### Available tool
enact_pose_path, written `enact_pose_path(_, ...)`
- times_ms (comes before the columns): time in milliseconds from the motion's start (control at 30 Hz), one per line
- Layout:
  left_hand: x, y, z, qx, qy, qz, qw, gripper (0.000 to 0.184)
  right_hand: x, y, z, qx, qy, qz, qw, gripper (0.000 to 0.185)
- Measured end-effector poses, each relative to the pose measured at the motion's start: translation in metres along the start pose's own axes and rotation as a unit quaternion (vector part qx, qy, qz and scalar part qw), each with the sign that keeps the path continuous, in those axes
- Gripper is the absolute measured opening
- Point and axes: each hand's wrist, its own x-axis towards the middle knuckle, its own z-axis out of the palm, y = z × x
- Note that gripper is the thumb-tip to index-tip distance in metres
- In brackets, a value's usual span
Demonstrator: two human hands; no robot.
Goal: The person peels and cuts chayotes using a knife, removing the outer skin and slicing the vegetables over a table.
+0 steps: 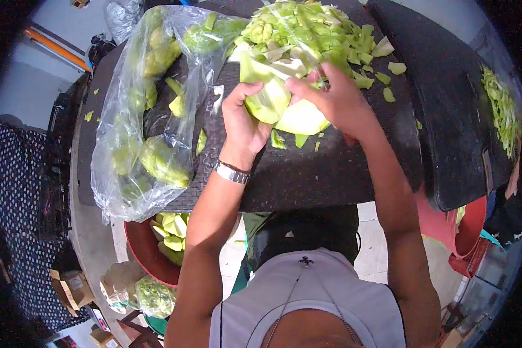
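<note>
My left hand (245, 119) grips a pale green chayote piece (268, 100) from its left side, thumb on top. Close against it, the fingers of my right hand (337, 98) are bent in a pinch over the pieces; what they hold is hidden. Another broad, pale cut chayote piece (303, 118) shows below the right thumb. A small red bit (350, 139) peeks out under my right wrist. Just beyond both hands rises a heap of chopped green chayote (313, 29).
A clear plastic bag (107, 168) with whole chayotes (165, 161) covers the left of the dark woven tabletop (307, 180). Below stands a red tub (145, 246) of cut pieces. To the right are a black board (452, 116), green shreds (499, 110) and another red tub (475, 226).
</note>
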Motion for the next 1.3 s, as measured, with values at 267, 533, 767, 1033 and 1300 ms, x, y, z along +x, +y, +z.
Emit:
enact_pose_path(267,-0.003,-0.001,-0.001,0.053,-0.076,-0.045,0.995,0.056,0.048,-0.004,0.003,-0.096,0.039,-0.143,0.984,0.043)
enact_pose_path(533,-0.006,0.009,-0.003,-0.016,-0.128,-0.101,0.986,0.059,0.067,0.003,0.002,-0.160,0.026,0.026,0.987,0.053)
enact_pose_path(767,-0.116,0.061,-0.010,0.157,-0.012,-0.101,0.982,0.075,0.034,0.017,-0.026,-0.119,-0.027,0.010,0.992,0.062)
enact_pose_path(1033,-0.331,0.168,-0.095,0.714,0.202,-0.181,0.645,0.060,0.018,0.036,-0.043,-0.075,0.005,0.046,0.996,0.063)
enact_pose_path(1300,-0.253,0.137,0.008,0.624,0.204,0.042,0.753,0.033,0.013,0.058,-0.032,-0.056,0.011,0.033,0.998,0.050)
